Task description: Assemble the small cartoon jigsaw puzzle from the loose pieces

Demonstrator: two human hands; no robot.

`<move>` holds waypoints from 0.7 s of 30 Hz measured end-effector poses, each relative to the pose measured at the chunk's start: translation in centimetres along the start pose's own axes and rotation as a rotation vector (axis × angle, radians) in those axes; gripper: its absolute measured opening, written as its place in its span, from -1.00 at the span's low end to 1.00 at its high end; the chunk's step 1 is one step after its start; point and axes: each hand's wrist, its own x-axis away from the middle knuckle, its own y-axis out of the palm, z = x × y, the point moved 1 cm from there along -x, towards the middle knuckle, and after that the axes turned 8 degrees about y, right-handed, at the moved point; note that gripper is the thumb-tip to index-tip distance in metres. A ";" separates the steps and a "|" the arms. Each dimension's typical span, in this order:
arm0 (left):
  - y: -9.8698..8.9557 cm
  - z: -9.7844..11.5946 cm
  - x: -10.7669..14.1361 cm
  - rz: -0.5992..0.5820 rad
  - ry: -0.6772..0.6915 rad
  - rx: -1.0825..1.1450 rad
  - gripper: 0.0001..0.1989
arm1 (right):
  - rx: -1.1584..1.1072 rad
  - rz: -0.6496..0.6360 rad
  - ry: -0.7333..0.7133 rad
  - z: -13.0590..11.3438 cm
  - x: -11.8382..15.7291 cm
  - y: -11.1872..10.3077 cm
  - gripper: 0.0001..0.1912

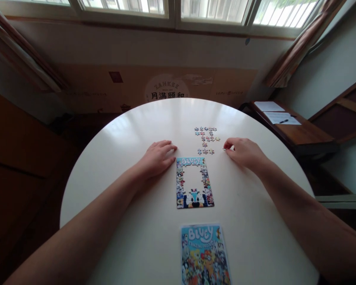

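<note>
My right hand (245,153) pinches a small jigsaw piece (224,149) between thumb and fingertips, just right of the loose pieces. Several loose jigsaw pieces (207,138) lie in uneven rows on the white table. My left hand (159,155) rests on the tabletop with its fingers apart, beside the upper left corner of the jigsaw puzzle (178,183). That puzzle has its border and lower part filled, with a Bluey title on top and a bare white gap in the middle. Nearer to me lies a Bluey picture sheet (204,253), cut off by the lower frame edge.
The round white table (112,150) has its far edge near a wall with a printed cardboard panel (130,85). Right of it stands a brown wooden desk (308,130) with papers (280,118) and a pen. Curtains hang by the windows.
</note>
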 end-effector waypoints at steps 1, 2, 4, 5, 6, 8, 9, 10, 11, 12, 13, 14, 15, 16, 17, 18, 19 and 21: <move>0.0 0.1 0.0 -0.002 0.003 0.004 -0.54 | -0.036 -0.031 0.002 0.1 0.0 -0.1 -0.86; -0.1 0.1 0.0 -0.004 0.003 0.009 -0.54 | -0.076 -0.067 0.001 0.2 0.0 -0.2 -0.85; -0.2 0.2 0.0 -0.011 -0.004 0.020 -0.53 | -0.152 -0.133 -0.002 0.4 0.0 -0.4 -0.85; -0.2 0.3 0.0 -0.013 -0.007 0.024 -0.52 | -0.180 -0.158 0.001 0.5 0.0 -0.5 -0.85; -0.3 0.3 0.0 -0.011 -0.008 0.026 -0.53 | -0.198 -0.182 0.008 0.6 0.0 -0.5 -0.84; -0.3 0.4 0.0 -0.005 -0.002 0.031 -0.54 | -0.211 -0.215 0.022 0.8 0.0 -0.5 -0.81; -0.3 0.4 0.0 -0.003 0.002 0.033 -0.54 | -0.206 -0.217 0.024 0.9 0.1 -0.5 -0.78; -0.3 0.4 0.0 -0.003 0.003 0.036 -0.54 | -0.189 -0.209 0.025 0.9 0.1 -0.6 -0.76; -0.3 0.4 0.0 -0.005 0.002 0.038 -0.54 | -0.159 -0.189 0.025 0.9 0.2 -0.7 -0.73; -0.3 0.4 0.0 -0.008 0.000 0.041 -0.53 | -0.117 -0.160 0.028 0.9 0.2 -0.8 -0.71; -0.3 0.4 0.0 -0.011 -0.002 0.045 -0.53 | -0.065 -0.133 0.035 0.8 0.3 -0.9 -0.71; -0.3 0.4 0.0 -0.011 -0.004 0.048 -0.53 | -0.009 -0.114 0.045 0.7 0.5 -1.1 -0.71; -0.2 0.4 0.0 -0.010 -0.006 0.052 -0.53 | 0.042 -0.107 0.056 0.6 0.6 -1.2 -0.73; -0.2 0.4 0.0 -0.010 -0.007 0.053 -0.53 | 0.082 -0.107 0.064 0.4 0.7 -1.4 -0.74; -0.2 0.4 0.0 -0.011 -0.008 0.054 -0.53 | 0.108 -0.113 0.069 0.3 0.8 -1.5 -0.76; -0.2 0.3 0.0 -0.012 -0.007 0.052 -0.53 | 0.122 -0.121 0.071 0.1 0.9 -1.6 -0.77; -0.2 0.3 0.0 -0.013 -0.004 0.049 -0.53 | 0.126 -0.128 0.073 0.0 1.0 -1.6 -0.77; -0.1 0.1 0.0 -0.009 0.006 0.040 -0.53 | 0.112 -0.154 0.080 -0.1 1.0 -1.7 -0.79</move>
